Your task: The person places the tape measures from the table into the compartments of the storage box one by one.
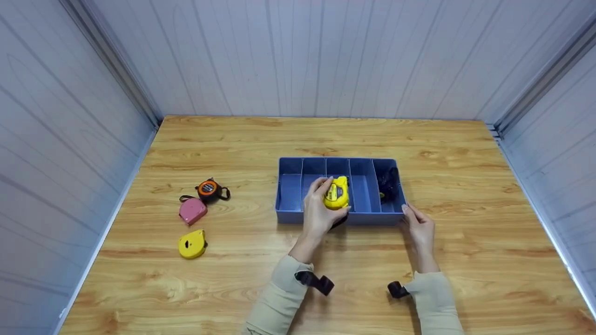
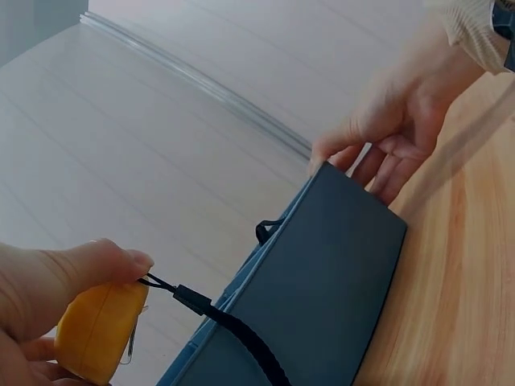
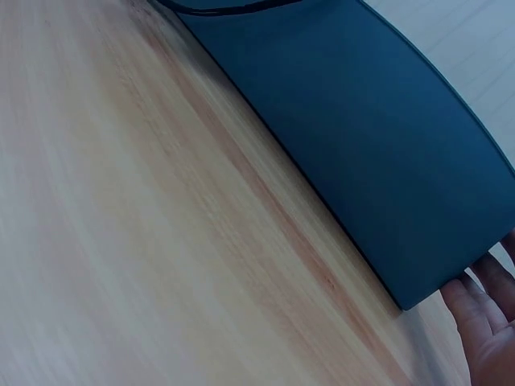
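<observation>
A yellow tape measure (image 1: 336, 193) is held in my left hand (image 1: 318, 209), between thumb and fingers, above the middle of a blue divided box (image 1: 316, 218). From the tape measure a black wrist strap (image 2: 251, 347) hangs over the box's front wall, as the left wrist view shows. My right hand (image 1: 421, 232) grips the box at its front right corner, thumb at the rim and fingers along the side wall. In the rightmost compartment lies a dark object (image 1: 388, 182) with a bit of yellow; its kind is hard to make out.
To the left on the wooden table (image 1: 242, 270) lie three more tape measures: a black and orange one (image 1: 209, 190) with a strap, a pink one (image 1: 192, 211) and a yellow one (image 1: 192, 244). Pale panel walls (image 1: 298, 60) enclose the table at the back and sides.
</observation>
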Available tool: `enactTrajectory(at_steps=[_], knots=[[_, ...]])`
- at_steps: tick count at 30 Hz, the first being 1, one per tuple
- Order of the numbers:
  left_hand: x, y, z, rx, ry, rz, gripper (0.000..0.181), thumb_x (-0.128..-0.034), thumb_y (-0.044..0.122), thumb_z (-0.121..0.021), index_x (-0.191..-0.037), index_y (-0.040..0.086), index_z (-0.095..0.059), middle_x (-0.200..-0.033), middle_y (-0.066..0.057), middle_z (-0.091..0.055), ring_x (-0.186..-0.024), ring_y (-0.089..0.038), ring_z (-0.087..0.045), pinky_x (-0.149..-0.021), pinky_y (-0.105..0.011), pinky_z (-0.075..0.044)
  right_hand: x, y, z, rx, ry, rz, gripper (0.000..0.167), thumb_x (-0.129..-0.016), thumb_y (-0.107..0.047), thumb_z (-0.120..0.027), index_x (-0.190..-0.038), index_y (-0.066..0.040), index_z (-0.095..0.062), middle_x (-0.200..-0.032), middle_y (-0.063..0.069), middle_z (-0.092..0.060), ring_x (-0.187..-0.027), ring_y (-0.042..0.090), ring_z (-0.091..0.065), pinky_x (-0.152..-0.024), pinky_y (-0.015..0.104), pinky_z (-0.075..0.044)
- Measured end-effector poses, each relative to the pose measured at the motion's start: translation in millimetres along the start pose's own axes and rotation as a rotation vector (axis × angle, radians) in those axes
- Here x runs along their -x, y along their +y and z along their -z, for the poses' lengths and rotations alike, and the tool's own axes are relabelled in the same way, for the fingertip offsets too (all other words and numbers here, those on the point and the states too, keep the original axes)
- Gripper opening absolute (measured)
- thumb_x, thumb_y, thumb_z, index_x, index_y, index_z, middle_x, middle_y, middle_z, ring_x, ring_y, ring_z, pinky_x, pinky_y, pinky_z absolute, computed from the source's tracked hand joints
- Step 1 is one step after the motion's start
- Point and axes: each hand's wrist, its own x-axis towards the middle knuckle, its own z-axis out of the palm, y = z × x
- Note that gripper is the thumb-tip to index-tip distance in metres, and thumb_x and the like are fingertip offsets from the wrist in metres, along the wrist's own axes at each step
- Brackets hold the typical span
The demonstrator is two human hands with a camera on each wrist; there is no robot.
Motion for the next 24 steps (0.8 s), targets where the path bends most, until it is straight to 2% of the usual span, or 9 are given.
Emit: enactTrajectory(at_steps=[3,6,8,12,15,18,20,24], knots=[[-2.8,0.5,-4.5,0.000,-0.011,0.002,0.073,-0.0567,0.011,-0.083,-0.121,-0.003,-0.052,-0.117,-0.012,-0.049,-0.105,-0.023,-0.049,-0.089,-0.027,-0.041,-0.6,0.0,0.3,-0.004,0.005,-0.016,0.034,-0.073,-0.019,-0.073,-0.105,-0.010,-0.066,-0.115,0.009,-0.056,-0.092,0.011,-0.058,-0.071,0.027,-0.050],[-5.6,2.1,-8.7,0.004,-0.030,0.013,0.073,-0.0578,0.012,-0.082,-0.122,-0.003,-0.051,-0.118,-0.011,-0.048,-0.106,-0.022,-0.048,-0.088,-0.024,-0.041,2.8,-4.2,-0.8,0.006,-0.004,-0.038,0.038,-0.072,-0.021,-0.074,-0.107,-0.010,-0.065,-0.114,0.005,-0.057,-0.092,0.010,-0.058,-0.072,0.026,-0.050],[-7.6,2.9,-11.1,0.010,-0.040,0.020,0.074,-0.0581,0.011,-0.082,-0.123,-0.003,-0.050,-0.119,-0.011,-0.047,-0.106,-0.022,-0.049,-0.087,-0.023,-0.041,9.0,-10.5,-4.1,0.065,-0.017,-0.014,0.042,-0.074,-0.021,-0.072,-0.111,-0.006,-0.062,-0.112,0.005,-0.058,-0.089,0.009,-0.059,-0.071,0.026,-0.050],[-11.2,3.9,-15.6,0.024,-0.056,0.029,0.074,-0.0583,0.010,-0.082,-0.123,-0.003,-0.049,-0.119,-0.011,-0.046,-0.106,-0.021,-0.049,-0.085,-0.022,-0.042,19.1,-19.9,-9.6,0.113,-0.039,0.020,0.030,-0.077,-0.021,-0.069,-0.106,-0.014,-0.065,-0.097,-0.004,-0.063,-0.085,0.008,-0.060,-0.071,0.027,-0.050],[-14.3,3.6,-19.3,0.015,-0.066,0.032,0.074,-0.0583,0.010,-0.082,-0.124,-0.003,-0.049,-0.120,-0.012,-0.046,-0.106,-0.022,-0.048,-0.085,-0.022,-0.043,13.8,-14.0,-5.8,0.040,-0.051,0.013,0.021,-0.075,-0.020,-0.071,-0.096,-0.020,-0.069,-0.090,-0.009,-0.064,-0.086,0.008,-0.060,-0.070,0.026,-0.050],[-18.7,4.1,-22.4,-0.013,-0.080,0.031,0.074,-0.0593,0.012,-0.082,-0.124,-0.003,-0.048,-0.120,-0.012,-0.045,-0.106,-0.022,-0.048,-0.085,-0.023,-0.043,9.2,-7.9,-2.0,0.009,-0.069,0.033,0.025,-0.074,-0.020,-0.072,-0.099,-0.016,-0.069,-0.095,-0.005,-0.064,-0.087,0.008,-0.060,-0.069,0.025,-0.050],[-21.9,5.0,-24.2,-0.037,-0.090,0.031,0.074,-0.0600,0.013,-0.081,-0.124,-0.002,-0.049,-0.121,-0.012,-0.045,-0.107,-0.022,-0.047,-0.086,-0.024,-0.043,11.1,-9.3,-2.5,0.019,-0.080,0.043,0.023,-0.075,-0.020,-0.071,-0.098,-0.018,-0.069,-0.097,-0.005,-0.064,-0.088,0.008,-0.060,-0.069,0.025,-0.050],[-28.0,8.0,-28.2,-0.074,-0.112,0.037,0.073,-0.0606,0.012,-0.081,-0.124,-0.002,-0.049,-0.122,-0.012,-0.045,-0.108,-0.023,-0.046,-0.087,-0.027,-0.042,8.5,-7.5,-2.4,0.011,-0.052,0.033,0.026,-0.074,-0.021,-0.072,-0.099,-0.015,-0.069,-0.098,-0.004,-0.064,-0.087,0.009,-0.060,-0.067,0.026,-0.051]])
